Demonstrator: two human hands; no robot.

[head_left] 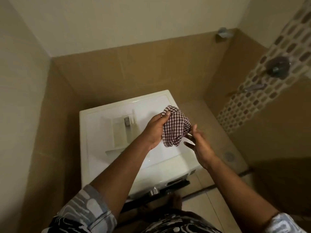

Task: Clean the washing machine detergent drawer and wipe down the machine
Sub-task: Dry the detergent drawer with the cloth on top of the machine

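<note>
Left hand (155, 130) grips the bunched checked cloth (176, 126), right hand (200, 147) straight-fingered and holding nothing, just beside it!
Both hover over the washing machine (161, 167) lid. The detergent drawer (121, 130) lies out of its slot on that lid, just left of the gripping hand (whether it's clean, I can't tell from up here). My read: drawer removal is done, the cloth's being readied, and wiping the drawer, the lid and the front below the wrists looks to be ahead.
</note>
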